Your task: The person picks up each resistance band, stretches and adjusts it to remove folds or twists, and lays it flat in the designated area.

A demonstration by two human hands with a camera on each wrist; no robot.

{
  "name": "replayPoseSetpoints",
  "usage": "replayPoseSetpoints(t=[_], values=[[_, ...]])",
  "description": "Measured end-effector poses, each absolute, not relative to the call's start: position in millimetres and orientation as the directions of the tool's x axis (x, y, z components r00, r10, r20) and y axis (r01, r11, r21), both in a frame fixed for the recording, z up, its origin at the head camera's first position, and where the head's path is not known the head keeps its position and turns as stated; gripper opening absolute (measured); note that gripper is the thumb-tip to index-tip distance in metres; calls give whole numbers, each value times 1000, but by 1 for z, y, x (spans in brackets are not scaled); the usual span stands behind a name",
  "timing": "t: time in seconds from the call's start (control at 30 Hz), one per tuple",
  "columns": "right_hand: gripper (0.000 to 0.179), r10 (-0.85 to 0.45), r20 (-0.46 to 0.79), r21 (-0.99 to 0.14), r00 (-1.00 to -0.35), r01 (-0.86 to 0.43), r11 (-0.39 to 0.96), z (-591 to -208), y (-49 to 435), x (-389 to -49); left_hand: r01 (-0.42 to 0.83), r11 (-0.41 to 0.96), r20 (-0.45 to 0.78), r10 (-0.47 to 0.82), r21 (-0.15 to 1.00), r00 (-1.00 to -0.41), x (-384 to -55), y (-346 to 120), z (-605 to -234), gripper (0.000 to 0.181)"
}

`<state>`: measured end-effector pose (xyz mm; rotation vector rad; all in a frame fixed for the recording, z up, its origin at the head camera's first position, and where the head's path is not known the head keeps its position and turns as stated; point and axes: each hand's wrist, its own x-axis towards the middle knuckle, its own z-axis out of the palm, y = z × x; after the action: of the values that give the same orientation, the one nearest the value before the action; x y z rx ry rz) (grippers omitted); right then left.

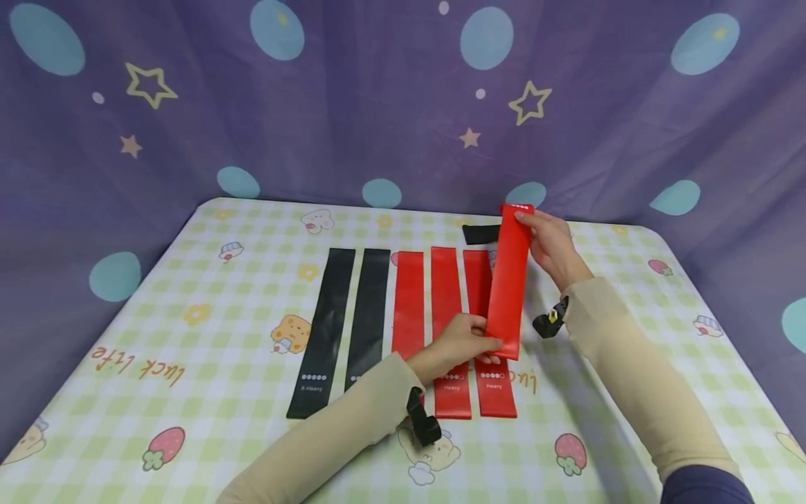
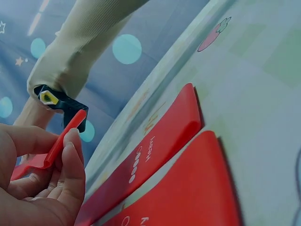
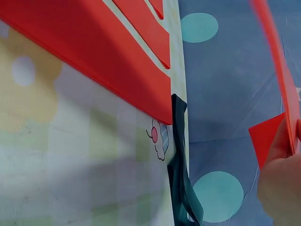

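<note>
A flat red resistance band (image 1: 511, 280) is stretched out lengthwise between both hands, over the right end of a row of bands. My left hand (image 1: 456, 339) pinches its near end between thumb and fingers; the left wrist view shows the folded red edge (image 2: 66, 139) in that grip. At the far end, my right hand (image 1: 553, 245) pinches the band, and a short flap (image 3: 263, 139) folds back there in the right wrist view. Beneath lie three red bands marked Heavy, the rightmost (image 1: 494, 392) partly covered by the held one. My left forearm crosses over part of the row.
Left of the red ones lie two black bands, one (image 1: 324, 318) labelled X-Heavy and another (image 1: 371, 308) beside it. A further black band (image 1: 480, 234) lies crosswise near the table's back edge. A patterned cloth (image 1: 208, 392) covers the table; a purple curtain (image 1: 390, 105) hangs behind.
</note>
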<state>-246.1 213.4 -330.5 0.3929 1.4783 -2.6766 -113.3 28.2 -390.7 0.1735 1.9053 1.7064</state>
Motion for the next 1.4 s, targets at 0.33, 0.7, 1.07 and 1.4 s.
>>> replayPoseSetpoints(t=[0.33, 0.7, 1.07, 1.4], values=[[19, 110, -259, -855, -960, 175, -488, -334, 219, -249, -243, 185, -303, 480, 952, -823, -98, 18, -391, 14], [33, 127, -260, -867, -957, 174, -467, -330, 226, -248, -280, 157, -321, 510, 947, -798, -85, 4, -395, 16], [63, 104, -309, -914, -945, 265, -308, -335, 242, -239, -265, 178, -319, 501, 948, -804, -86, -15, -401, 22], [16, 42, -271, -905, -962, 239, -352, -343, 259, -231, -258, 235, -338, 433, 937, -836, -92, -28, -400, 16]])
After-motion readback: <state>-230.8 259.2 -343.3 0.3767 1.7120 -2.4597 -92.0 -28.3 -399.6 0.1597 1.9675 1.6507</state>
